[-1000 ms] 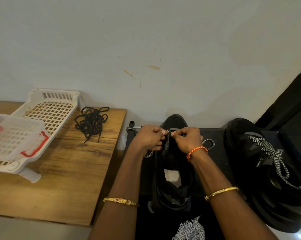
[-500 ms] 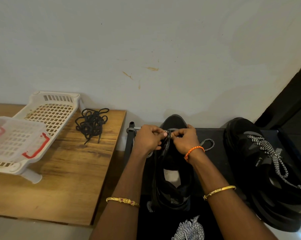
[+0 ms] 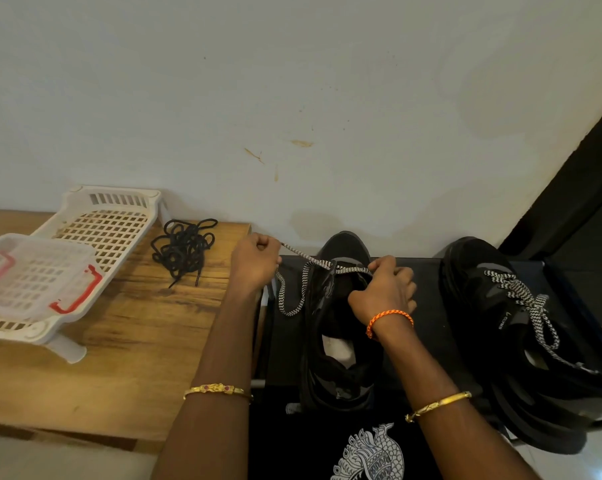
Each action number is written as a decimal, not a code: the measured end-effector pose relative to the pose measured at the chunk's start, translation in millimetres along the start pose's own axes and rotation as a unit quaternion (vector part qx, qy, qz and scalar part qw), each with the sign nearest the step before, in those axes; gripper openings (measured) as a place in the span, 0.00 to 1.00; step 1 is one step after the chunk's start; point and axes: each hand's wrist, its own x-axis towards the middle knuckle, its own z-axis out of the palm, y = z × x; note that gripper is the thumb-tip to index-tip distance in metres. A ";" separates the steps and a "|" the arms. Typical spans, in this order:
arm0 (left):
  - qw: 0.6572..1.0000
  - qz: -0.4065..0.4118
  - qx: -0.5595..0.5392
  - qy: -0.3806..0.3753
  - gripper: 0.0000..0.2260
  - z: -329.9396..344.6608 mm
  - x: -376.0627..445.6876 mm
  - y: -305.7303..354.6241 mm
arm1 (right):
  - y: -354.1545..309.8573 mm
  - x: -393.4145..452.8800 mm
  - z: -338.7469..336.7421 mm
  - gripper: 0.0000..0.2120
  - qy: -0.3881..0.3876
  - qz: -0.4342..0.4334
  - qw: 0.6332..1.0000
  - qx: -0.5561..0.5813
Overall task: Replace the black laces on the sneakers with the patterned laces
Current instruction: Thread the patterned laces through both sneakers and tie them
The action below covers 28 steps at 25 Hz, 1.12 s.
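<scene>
Taking the middle sneaker (image 3: pixel 341 327) as my mark: far to its left on the wooden table (image 3: pixel 119 341) sits a white basket (image 3: pixel 109 223), and between basket and sneaker lie the black laces (image 3: pixel 183 247) in a loose heap, already pulled out, so that part looks done. Just left of the sneaker my left hand (image 3: pixel 256 263) is closed in a fist round one end of the patterned lace (image 3: pixel 304 259), drawing it taut away from the toe, with a slack loop of it hanging below my wrist. The lace crosses the sneaker near the toe end only; I judge it has passed just the first eyelets, and the rows toward the heel are unlaced. At the sneaker's right edge my right hand (image 3: pixel 386 289) is curled on the other end of the lace, pinching it close to the eyelet. Well to the right stands the other sneaker (image 3: pixel 521 337), fully laced in its own patterned lace and tied. So I reckon one shoe is finished and most of this one's threading is left.
</scene>
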 end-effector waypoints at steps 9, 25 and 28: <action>0.965 0.051 0.146 0.210 0.14 -18.7 -10.4 -4.6 | -1.5 1.3 -1.4 0.16 -0.048 0.005 0.998 0.037; 0.909 0.165 0.381 0.024 0.09 29.8 -33.7 1.3 | 4.9 3.3 -1.0 0.13 -0.047 0.012 0.995 0.086; 0.919 0.088 0.363 0.131 0.09 -0.3 -26.4 -0.4 | 7.4 3.9 -2.2 0.12 -0.042 0.017 0.993 0.107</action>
